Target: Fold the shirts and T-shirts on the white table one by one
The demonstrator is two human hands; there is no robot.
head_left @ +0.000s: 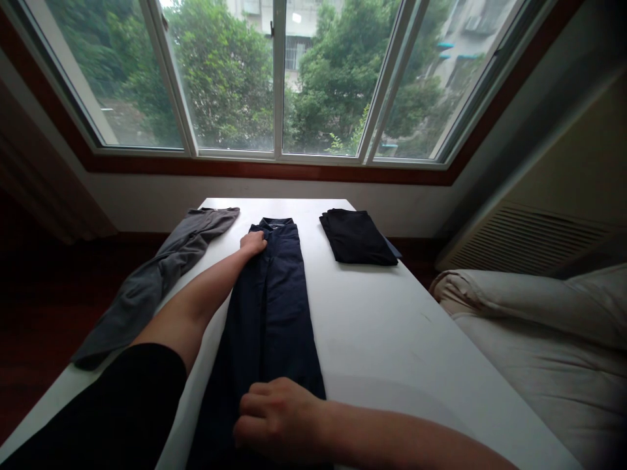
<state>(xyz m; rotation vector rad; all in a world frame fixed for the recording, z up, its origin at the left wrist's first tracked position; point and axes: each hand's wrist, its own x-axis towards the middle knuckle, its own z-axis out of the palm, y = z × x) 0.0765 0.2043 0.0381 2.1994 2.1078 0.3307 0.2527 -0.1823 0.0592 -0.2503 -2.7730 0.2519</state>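
A pair of navy blue trousers point(281, 307) lies lengthwise down the table, its waistband at the far end and its legs running toward me. Up by the waistband, my left hand point(253, 243) is closed on the left edge of the cloth. My right hand point(279, 418) rests low on the trouser legs with its fingers curled into the dark fabric; the fingertips are hidden. Left of the navy pair, grey trousers point(166, 271) lie slanted along the table's edge. At the far right sits a folded stack of black clothing point(360, 236), with a bluish corner showing beneath.
The white table point(372, 326) stretches away toward a wide window point(279, 85). Right of the table is a pale padded seat point(539, 346), with a slatted panel point(509, 238) behind it. A curtain point(44, 170) hangs at the left above dark wooden floor.
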